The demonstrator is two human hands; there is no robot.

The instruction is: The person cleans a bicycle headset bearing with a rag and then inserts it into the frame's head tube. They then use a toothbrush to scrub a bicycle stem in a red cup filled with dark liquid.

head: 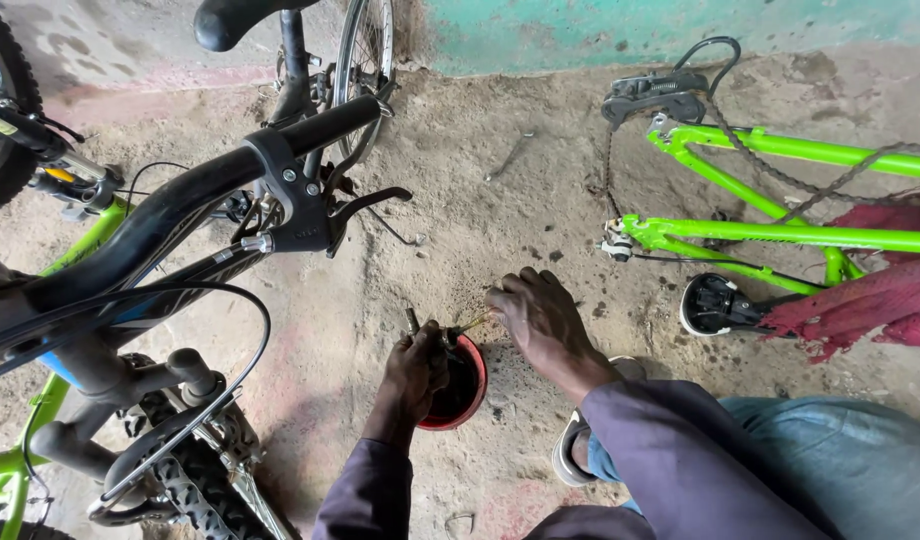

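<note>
A small red tin [468,392] with a dark inside sits on the dirt floor in front of me. My left hand [417,368] is closed around a small dark metal part and holds it over the tin's left rim. My right hand [542,318] pinches a thin stick-like tool whose tip reaches toward that part above the tin. Both wrists come out of dark purple sleeves. What lies inside the tin is hidden by shadow and by my left hand.
A black bicycle handlebar [230,180] with a brake lever and cables fills the left. A bright green bicycle frame [780,235] with a loose chain and derailleur lies at the right, beside a red rag [880,300]. My foot in a sandal [578,445] is below.
</note>
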